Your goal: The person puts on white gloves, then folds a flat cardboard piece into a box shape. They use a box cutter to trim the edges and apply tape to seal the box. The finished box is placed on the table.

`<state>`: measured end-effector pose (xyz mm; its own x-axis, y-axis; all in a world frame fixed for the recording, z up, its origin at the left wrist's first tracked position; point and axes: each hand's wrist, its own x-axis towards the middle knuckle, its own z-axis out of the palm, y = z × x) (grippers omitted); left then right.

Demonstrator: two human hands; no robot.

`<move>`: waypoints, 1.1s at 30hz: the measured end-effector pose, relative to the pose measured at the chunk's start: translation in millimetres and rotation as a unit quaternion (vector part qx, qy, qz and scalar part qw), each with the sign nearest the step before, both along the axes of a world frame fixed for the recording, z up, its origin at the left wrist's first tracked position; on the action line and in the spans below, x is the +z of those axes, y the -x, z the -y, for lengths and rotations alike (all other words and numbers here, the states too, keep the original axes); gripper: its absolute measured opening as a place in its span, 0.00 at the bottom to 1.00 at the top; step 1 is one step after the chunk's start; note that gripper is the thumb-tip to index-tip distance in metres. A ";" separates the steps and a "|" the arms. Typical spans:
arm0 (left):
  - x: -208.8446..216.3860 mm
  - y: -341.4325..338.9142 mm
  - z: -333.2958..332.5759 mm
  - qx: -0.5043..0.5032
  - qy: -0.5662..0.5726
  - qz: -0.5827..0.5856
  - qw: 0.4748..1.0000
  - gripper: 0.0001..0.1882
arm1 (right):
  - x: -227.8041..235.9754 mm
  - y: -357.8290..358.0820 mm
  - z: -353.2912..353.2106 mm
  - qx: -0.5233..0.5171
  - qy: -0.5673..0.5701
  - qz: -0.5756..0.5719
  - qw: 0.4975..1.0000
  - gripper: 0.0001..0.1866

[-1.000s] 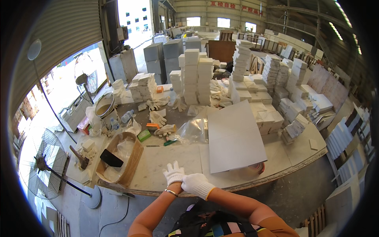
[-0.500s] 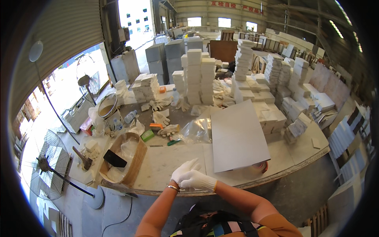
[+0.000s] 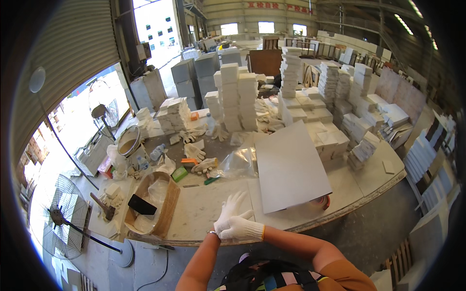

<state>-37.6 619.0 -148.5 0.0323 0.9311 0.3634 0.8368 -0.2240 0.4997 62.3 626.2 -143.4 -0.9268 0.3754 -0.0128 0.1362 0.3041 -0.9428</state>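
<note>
Over the last second the left hand (image 3: 231, 209) has gone from fingers spread, through fingers drawn together, to the present pose: fingers stretched toward the top of the frame and slightly parted, thumb standing off to the right. The right hand (image 3: 242, 228) stays across its base, its fingers closed around the cuff end of the left glove (image 3: 225, 220); their tips are partly hidden, so how hard they grip cannot be told.

Both hands are gloved in white knit and sit at the lower centre of the frame, over the near edge of the table (image 3: 189, 218). The left glove covers the whole hand, and a bracelet (image 3: 212, 233) shows just below it. The changed pose suggests the glove is nearly seated, with only the cuff being worked.

Around them nothing looks handled: the pale board (image 3: 291, 167) lies right of centre, the clear plastic bag (image 3: 240, 164) just left of it. Toward the lower left stands the brown box (image 3: 168, 208) with a dark flat object (image 3: 141, 204) on it.
</note>
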 end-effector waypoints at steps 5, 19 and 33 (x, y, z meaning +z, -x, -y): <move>10.4 10.7 -5.1 -0.006 0.376 0.323 0.868 0.34 | -22.2 9.0 -6.8 0.043 -0.163 -0.001 0.986 0.12; 71.1 4.9 2.0 -0.271 -0.055 0.868 0.412 0.36 | 31.9 -20.1 0.4 -0.065 0.318 -0.124 0.938 0.24; 114.6 -25.7 20.0 -0.250 -0.078 0.901 0.347 0.39 | 38.9 -36.3 -2.8 -0.015 0.352 -0.150 0.924 0.19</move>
<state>-11.9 599.0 -33.9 -0.2345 0.9373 0.2578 -0.9642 -0.2580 0.0609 98.6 629.0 -104.4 -0.9180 0.3965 -0.0080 -0.1639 -0.3977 -0.9028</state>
